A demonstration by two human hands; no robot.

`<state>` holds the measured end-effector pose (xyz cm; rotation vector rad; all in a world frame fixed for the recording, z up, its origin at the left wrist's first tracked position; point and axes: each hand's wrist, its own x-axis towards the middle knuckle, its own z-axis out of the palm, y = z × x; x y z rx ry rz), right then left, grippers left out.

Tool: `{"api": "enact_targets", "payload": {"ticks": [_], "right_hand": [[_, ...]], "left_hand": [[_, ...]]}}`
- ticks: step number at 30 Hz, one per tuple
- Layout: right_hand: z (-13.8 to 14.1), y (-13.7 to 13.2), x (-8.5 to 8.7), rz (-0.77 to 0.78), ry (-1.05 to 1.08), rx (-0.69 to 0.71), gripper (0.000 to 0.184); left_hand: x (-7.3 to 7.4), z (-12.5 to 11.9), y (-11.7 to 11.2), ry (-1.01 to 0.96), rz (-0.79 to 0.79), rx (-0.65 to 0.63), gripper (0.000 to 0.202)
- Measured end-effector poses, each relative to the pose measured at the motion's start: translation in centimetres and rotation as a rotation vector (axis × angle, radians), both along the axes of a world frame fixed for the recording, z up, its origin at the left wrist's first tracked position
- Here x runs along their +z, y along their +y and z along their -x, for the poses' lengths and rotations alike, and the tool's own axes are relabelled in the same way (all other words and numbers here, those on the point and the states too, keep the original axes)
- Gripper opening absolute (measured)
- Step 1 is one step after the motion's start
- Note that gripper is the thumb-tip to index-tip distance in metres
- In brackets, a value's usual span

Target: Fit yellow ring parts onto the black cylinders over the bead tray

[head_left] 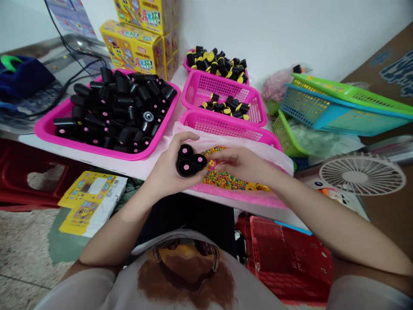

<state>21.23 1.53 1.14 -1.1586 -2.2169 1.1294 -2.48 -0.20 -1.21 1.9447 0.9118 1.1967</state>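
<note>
the left hand (pixel 170 170) sits at the front of the bead basket (pixel 226 127), wrist low and fingers curled around three black tubes (pixel 188 160) with pink ends, so that grip is closed on them. the right hand (pixel 243 164) reaches in from the right, palm down, just beside the left. its thumb and forefinger close on a small pink piece (pixel 211 163), too small to make out, just above the coloured beads (pixel 222 177). a pink plastic bag (pixel 190 138) lines the bead basket, under the beads.

left of the bead basket, on the white table (pixel 97 164), a large pink tray (pixel 64 133) is heaped with more black tubes (pixel 116 103). behind the bead basket stand two pink baskets (pixel 222 92) holding black-and-yellow pieces (pixel 224 106), with yellow printed boxes (pixel 132 47) further left. to its right lie stacked green and blue baskets (pixel 342 110) and a white fan (pixel 361 174); a red basket (pixel 290 262) sits below it on the floor.
</note>
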Motion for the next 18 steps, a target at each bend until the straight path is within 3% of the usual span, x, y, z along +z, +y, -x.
{"api": "enact_targets", "payload": {"ticks": [3, 6, 10, 14, 18], "right_hand": [[0.3, -0.5, 1.8, -0.258, 0.044, -0.009, 0.033], [1.0, -0.6, 3.3, -0.561, -0.068, 0.043, 0.04], [1.7, -0.4, 3.7, -0.824, -0.202, 0.154, 0.051], [1.9, -0.2, 3.7, -0.946, -0.295, 0.219, 0.054], [1.7, -0.3, 5.0, -0.913, -0.33, 0.221, 0.054]], "left_hand": [[0.2, -0.2, 0.0, 0.028, 0.028, 0.015, 0.062], [0.2, -0.4, 0.0, 0.045, 0.044, 0.047, 0.062], [-0.3, -0.7, 0.0, 0.011, 0.023, 0.13, 0.072], [-0.8, -0.8, 0.0, 0.009, -0.042, 0.18, 0.077], [-0.8, -0.8, 0.0, 0.007, -0.007, 0.163, 0.077]]}}
